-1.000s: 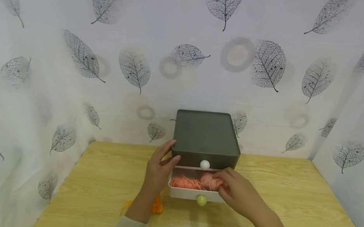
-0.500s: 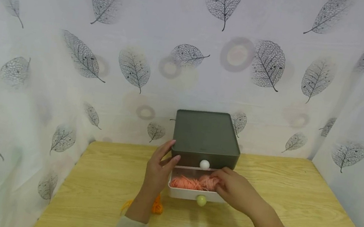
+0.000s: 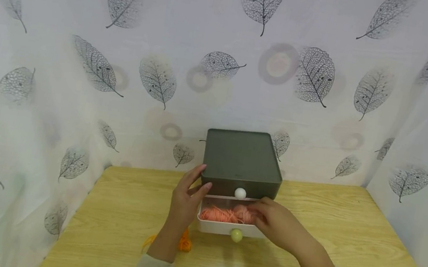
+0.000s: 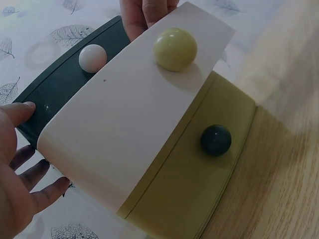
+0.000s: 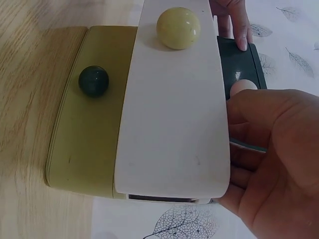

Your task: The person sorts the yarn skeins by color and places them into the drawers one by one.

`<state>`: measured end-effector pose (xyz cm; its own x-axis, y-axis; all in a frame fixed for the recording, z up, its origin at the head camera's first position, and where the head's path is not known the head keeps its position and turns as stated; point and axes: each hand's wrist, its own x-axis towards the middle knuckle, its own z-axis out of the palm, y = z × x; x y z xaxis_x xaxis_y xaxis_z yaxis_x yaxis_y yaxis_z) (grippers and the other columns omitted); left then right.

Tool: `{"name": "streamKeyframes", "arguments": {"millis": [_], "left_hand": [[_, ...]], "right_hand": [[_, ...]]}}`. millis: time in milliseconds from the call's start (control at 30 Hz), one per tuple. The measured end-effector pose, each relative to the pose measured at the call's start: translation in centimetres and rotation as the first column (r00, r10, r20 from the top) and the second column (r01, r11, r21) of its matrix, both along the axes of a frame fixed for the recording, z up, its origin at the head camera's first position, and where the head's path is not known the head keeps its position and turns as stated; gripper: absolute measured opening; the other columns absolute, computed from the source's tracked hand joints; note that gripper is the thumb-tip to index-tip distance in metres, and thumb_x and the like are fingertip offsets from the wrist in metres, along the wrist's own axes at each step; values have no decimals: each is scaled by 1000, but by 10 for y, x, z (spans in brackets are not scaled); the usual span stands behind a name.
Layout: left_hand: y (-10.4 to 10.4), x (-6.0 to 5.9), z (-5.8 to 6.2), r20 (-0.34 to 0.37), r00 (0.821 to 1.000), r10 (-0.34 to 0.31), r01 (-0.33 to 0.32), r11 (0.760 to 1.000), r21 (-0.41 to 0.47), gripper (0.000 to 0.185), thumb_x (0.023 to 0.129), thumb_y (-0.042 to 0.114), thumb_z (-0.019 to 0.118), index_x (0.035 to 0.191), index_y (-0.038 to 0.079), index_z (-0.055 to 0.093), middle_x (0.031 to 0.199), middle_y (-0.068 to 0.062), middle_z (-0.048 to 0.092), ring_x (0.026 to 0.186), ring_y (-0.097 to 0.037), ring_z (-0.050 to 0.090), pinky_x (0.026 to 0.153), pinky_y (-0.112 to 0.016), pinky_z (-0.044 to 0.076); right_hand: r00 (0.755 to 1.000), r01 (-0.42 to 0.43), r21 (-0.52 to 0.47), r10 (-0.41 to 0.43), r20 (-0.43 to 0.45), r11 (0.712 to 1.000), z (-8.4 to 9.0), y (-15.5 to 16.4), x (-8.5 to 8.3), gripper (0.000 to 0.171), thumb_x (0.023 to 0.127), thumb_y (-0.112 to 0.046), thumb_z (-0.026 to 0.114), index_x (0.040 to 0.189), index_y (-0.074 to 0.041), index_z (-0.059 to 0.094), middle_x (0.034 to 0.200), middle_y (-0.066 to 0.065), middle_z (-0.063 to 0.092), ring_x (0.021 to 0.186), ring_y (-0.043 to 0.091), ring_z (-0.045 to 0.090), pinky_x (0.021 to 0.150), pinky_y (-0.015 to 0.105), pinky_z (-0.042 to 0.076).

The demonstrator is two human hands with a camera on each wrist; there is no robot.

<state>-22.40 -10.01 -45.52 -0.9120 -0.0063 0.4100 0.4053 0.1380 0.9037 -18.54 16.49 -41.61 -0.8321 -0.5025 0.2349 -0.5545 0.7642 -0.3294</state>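
A drawer box has a dark green top tier (image 3: 243, 156) with a white knob, a white middle drawer (image 3: 210, 226) pulled out, and an olive bottom tier (image 4: 174, 164). Two pink yarn bundles (image 3: 219, 215) lie side by side in the white drawer. My left hand (image 3: 186, 198) rests at the box's left front corner, thumb on the dark front and fingers spread along the side. My right hand (image 3: 283, 224) reaches over the drawer's right side, its fingertips at the right-hand pink bundle (image 3: 242, 214). The drawer front hides some of those fingers in the right wrist view.
Orange yarn (image 3: 185, 242) lies on the wooden table (image 3: 112, 229), partly behind my left forearm. A leaf-print curtain (image 3: 185, 101) hangs behind the box. The white drawer's yellow-green knob (image 4: 175, 49) sticks out in front.
My right hand has shifted slightly left over the drawer, and the right-hand pink bundle sits a little further left and closer to the other one. My left hand has stayed put.
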Motion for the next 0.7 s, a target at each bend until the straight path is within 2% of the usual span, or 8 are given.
{"name": "streamKeyframes", "arguments": {"millis": [133, 300, 533, 700], "left_hand": [[0, 0, 1, -1, 1000, -4, 4, 1000, 7, 50, 96, 25, 70, 143, 33, 56, 152, 4, 50, 142, -24, 48, 108, -49, 51], [0, 1, 1, -1, 1000, 0, 0, 1000, 1, 49, 97, 25, 69, 143, 33, 56, 152, 4, 50, 142, -24, 47, 107, -51, 51], [-1, 1, 0, -6, 1000, -10, 10, 1000, -8, 49, 98, 21, 68, 145, 30, 55, 153, 2, 49, 143, -26, 47, 106, -54, 51], [-1, 1, -1, -2, 1000, -9, 9, 999, -37, 52, 98, 23, 67, 147, 31, 52, 155, 3, 47, 143, -28, 47, 106, -52, 52]], "right_hand": [[1000, 14, -42, -15, -10, 999, 1, 1, 2, 20, 95, -9, 65, 113, -8, 74, 103, -1, 68, 90, 9, 63, 77, 31, 57], [996, 18, -122, -28, -80, 992, -2, 5, 4, 20, 93, -7, 67, 111, -9, 74, 103, -2, 70, 91, 9, 64, 76, 31, 56], [991, 20, -226, -50, -128, 974, -6, 14, 9, 26, 91, -2, 67, 114, -13, 72, 113, -4, 70, 104, 16, 68, 86, 40, 59], [978, 6, -258, -60, -200, 966, -10, 18, 13, 29, 91, -1, 70, 118, -13, 71, 113, -5, 69, 102, 14, 67, 83, 38, 58]]}}
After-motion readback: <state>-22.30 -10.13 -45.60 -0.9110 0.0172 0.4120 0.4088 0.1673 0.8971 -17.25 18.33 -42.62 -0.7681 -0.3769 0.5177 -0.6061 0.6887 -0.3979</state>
